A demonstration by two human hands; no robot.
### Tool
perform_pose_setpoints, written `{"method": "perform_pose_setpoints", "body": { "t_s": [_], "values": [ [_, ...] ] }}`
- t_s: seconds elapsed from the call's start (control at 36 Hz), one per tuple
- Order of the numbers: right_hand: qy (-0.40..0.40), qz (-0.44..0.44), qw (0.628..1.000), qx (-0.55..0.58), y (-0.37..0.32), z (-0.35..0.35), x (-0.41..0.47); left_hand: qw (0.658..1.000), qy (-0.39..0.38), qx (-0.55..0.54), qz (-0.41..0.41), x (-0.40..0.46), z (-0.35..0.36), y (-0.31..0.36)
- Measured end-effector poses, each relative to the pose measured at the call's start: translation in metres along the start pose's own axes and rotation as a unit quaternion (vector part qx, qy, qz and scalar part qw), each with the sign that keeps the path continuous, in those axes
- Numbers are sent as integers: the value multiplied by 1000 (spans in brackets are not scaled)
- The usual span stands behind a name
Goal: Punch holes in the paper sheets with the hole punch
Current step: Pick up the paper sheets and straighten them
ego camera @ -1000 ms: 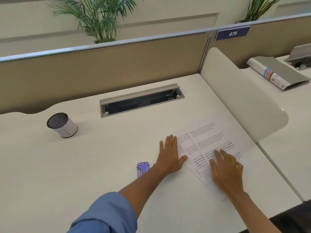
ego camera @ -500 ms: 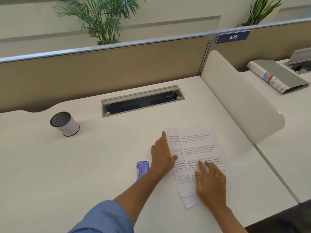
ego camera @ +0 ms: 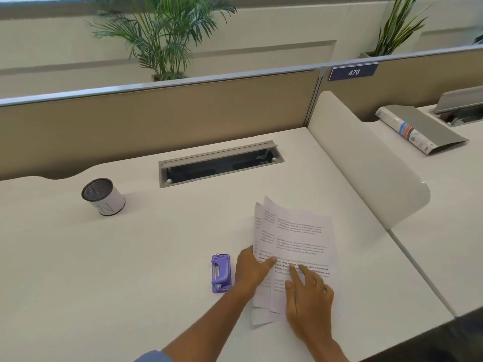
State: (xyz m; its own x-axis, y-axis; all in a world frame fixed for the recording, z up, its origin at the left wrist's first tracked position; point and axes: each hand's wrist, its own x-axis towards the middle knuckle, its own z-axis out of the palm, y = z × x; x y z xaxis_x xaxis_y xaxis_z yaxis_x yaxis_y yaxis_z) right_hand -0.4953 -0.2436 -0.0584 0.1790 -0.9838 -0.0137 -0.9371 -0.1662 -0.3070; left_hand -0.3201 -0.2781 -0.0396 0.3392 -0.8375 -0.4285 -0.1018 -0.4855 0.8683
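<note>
both hands on the paper sheets, hole punch just beside them

the paper sheets (ego camera: 300,239) lie on the desk (ego camera: 130,257) toward its right edge, stacked unevenly, with their far corners curling up off the surface and the lower sheets sticking out at the near end. the left hand (ego camera: 252,269) grips the stack's left edge, thumb on top of the printed text and fingers tucked beneath or alongside; how far under they go is hidden. the right hand (ego camera: 309,296) rests on top of the sheets near their near edge, fingers loosely spread and pressing down, holding nothing.

the purple hole punch (ego camera: 221,273) sits on the desk just left of the left hand, apart from the paper, lying lengthwise toward the front edge.

a small round mesh-topped cup (ego camera: 103,196) stands well off toward the left side of the desk. an open cable tray (ego camera: 220,163) is set into the desk near its back edge, in front of the tan divider (ego camera: 156,116).
</note>
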Motion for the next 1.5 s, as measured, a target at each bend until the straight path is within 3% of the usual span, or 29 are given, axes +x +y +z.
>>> {"method": "perform_pose_setpoints", "body": {
  "t_s": [0.25, 0.5, 0.58, 0.67, 0.75, 0.83, 1.17, 1.36, 1.5],
  "values": [
    [-24, 10, 998, 49, -3, -8, -3, 1000, -1, 0, -29, -15, -7, -6],
    [60, 152, 971, 176, 17, -50, 21, 993, -33, -116, 0, -41, -54, 1],
    [32, 200, 934, 293, 15, -69, 28, 988, -45, -144, 40, -55, -88, 1],
    [-64, 213, 864, 453, 6, -85, 33, 984, -59, -157, 65, -71, -126, -1],
    [-203, 156, 787, 561, -14, -97, 32, 982, -81, -157, 68, -85, -161, -5],
    [-245, 119, 746, 608, -49, -99, 28, 980, -103, -161, 60, -98, -194, -8],
    [-280, 32, 781, 557, -201, -78, 9, 983, -107, -145, 28, -127, -277, -16],
    [-225, -20, 819, 527, -251, -64, -1, 985, -16, -171, 32, -133, -308, -29],
    [-127, -64, 810, 569, -271, -63, -7, 971, 80, -208, 82, -132, -323, -28]
  ]
}}
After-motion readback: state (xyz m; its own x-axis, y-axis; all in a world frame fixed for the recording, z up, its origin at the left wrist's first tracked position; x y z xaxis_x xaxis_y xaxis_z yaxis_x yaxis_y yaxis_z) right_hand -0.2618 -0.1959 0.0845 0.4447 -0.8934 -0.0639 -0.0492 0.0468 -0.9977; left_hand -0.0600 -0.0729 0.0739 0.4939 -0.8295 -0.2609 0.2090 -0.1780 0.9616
